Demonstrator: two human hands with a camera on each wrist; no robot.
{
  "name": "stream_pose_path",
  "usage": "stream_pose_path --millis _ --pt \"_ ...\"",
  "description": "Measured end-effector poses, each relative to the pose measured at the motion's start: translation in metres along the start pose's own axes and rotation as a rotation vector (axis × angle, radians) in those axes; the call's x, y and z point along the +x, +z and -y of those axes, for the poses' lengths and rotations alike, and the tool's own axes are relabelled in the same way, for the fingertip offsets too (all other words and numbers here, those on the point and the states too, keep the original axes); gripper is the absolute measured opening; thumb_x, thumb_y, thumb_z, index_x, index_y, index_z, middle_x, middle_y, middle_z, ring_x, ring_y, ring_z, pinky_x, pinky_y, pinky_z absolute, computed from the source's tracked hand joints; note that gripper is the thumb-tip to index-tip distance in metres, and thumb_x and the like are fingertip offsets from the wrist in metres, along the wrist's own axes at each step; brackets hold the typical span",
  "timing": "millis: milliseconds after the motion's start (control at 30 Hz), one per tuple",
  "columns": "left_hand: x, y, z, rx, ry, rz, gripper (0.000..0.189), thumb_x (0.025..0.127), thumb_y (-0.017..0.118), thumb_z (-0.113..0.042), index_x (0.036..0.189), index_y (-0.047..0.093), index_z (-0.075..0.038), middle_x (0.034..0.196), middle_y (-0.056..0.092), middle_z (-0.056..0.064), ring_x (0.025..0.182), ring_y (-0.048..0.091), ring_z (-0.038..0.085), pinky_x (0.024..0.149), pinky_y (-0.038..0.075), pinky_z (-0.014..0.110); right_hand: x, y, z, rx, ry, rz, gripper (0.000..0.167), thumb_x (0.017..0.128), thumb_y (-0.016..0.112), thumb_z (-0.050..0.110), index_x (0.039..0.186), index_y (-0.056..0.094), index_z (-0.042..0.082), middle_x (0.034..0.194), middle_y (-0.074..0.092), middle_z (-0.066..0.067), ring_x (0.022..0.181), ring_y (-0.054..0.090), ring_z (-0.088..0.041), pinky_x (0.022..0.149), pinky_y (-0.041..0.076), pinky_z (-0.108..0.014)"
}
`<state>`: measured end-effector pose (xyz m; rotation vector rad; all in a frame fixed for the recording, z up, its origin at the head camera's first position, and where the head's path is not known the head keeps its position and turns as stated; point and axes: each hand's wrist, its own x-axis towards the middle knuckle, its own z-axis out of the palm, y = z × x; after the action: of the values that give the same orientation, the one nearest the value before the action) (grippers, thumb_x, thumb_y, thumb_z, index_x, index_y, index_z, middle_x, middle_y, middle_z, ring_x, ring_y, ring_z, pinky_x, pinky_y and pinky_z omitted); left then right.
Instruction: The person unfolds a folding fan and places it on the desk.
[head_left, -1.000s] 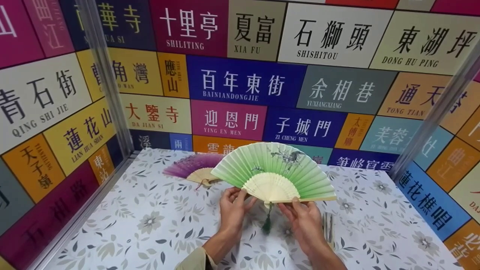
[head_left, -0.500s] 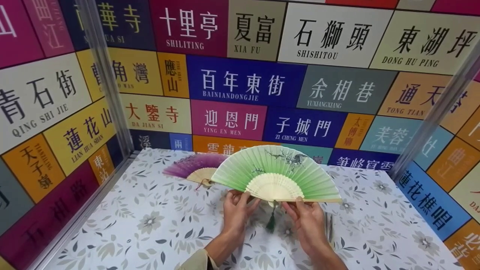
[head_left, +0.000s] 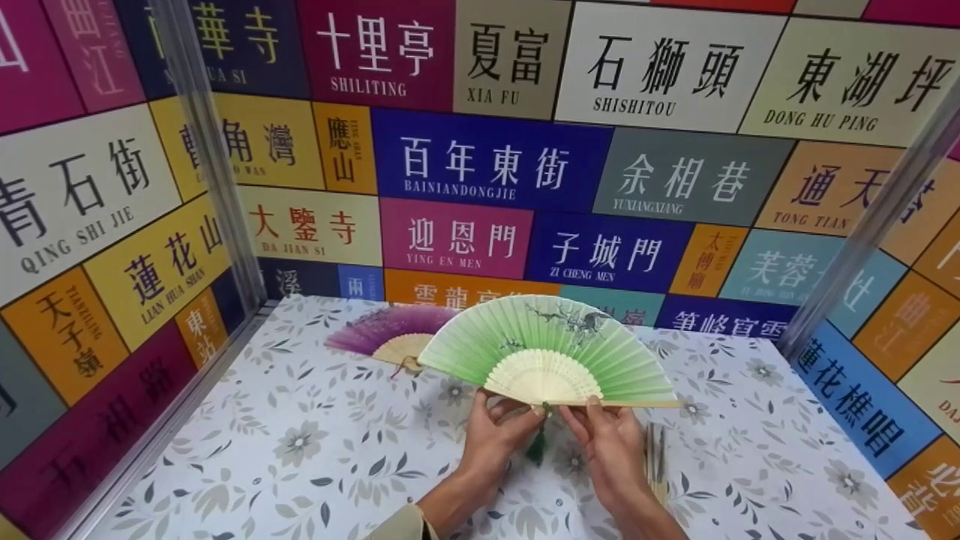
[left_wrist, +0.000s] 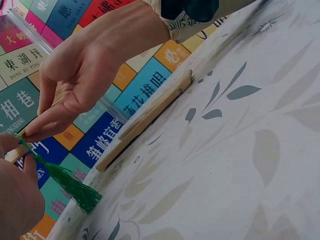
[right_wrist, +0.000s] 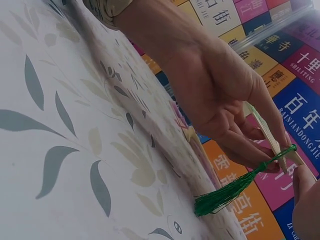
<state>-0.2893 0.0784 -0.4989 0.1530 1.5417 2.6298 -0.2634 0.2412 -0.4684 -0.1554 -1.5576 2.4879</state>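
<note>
An opened green folding fan [head_left: 555, 330] with a dark branch print and pale ribs is held up above the table. My left hand [head_left: 491, 439] pinches it at its lower left, the thumb close to the pivot. With thumb and fingers my right hand [head_left: 611, 442] grips the lower right edge. A green tassel [left_wrist: 75, 185] hangs from the pivot between both hands; in the right wrist view the tassel [right_wrist: 230, 192] dangles beside the left hand [right_wrist: 215, 95]. Behind the green fan's left side, a spread purple fan [head_left: 382, 330] lies on the table, partly covered from sight.
Narrow wooden sticks [head_left: 656, 457], which look like a closed fan, lie beside my right forearm. A white cloth [head_left: 300, 442] with grey leaves and flowers covers the table. Coloured sign panels [head_left: 491, 161] rise behind it and at both sides.
My left hand has shifted right along the green fan's lower edge, its thumb now near the pivot. The fan has sunk slightly. The purple fan stays put.
</note>
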Motion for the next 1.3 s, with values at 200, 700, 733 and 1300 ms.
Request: stream_pose_path --millis 200,700,733,1300 --pt "0.002 -0.003 0.002 0.01 0.013 -0.019 0.068 0.091 0.088 -0.011 0.144 0.046 -0.008 0.122 0.076 0.016 0.106 0.077 0.021 0.094 0.065 0.033 0.0 0.003 -0.002 0.021 0.011 -0.018 0.05 0.118 0.039 0.012 0.159 0.019 -0.008 0.156 0.046 -0.034 0.122 0.072 -0.02 0.115 0.056 -0.032" --pt "0.015 -0.011 -0.001 0.01 0.088 0.0 0.058 0.093 0.085 -0.006 0.139 0.05 -0.005 0.105 0.082 0.018 0.096 0.079 0.019 0.09 0.068 0.032 -0.004 0.001 -0.008 0.041 0.095 0.017 0.045 0.118 0.044 0.019 0.15 0.031 -0.01 0.119 0.076 -0.016 0.114 0.078 -0.02 0.113 0.058 -0.03" --pt "0.016 -0.013 -0.001 0.014 0.092 0.003 0.057 0.094 0.085 -0.006 0.139 0.05 -0.004 0.106 0.082 0.018 0.096 0.079 0.019 0.09 0.068 0.032 -0.004 0.001 -0.008 0.041 0.104 0.017 0.044 0.118 0.045 0.02 0.148 0.032 -0.009 0.119 0.076 -0.015 0.114 0.078 -0.02 0.112 0.058 -0.03" --pt "0.039 -0.034 0.0 0.058 0.033 -0.023 0.059 0.1 0.078 -0.008 0.152 0.053 -0.001 0.109 0.083 0.015 0.09 0.077 0.009 0.087 0.066 0.024 -0.024 -0.034 0.005 -0.856 0.018 0.092 0.025 0.097 0.077 0.004 0.117 0.066 -0.004 0.097 0.077 -0.01 0.088 0.072 -0.016 0.08 0.063 -0.021"
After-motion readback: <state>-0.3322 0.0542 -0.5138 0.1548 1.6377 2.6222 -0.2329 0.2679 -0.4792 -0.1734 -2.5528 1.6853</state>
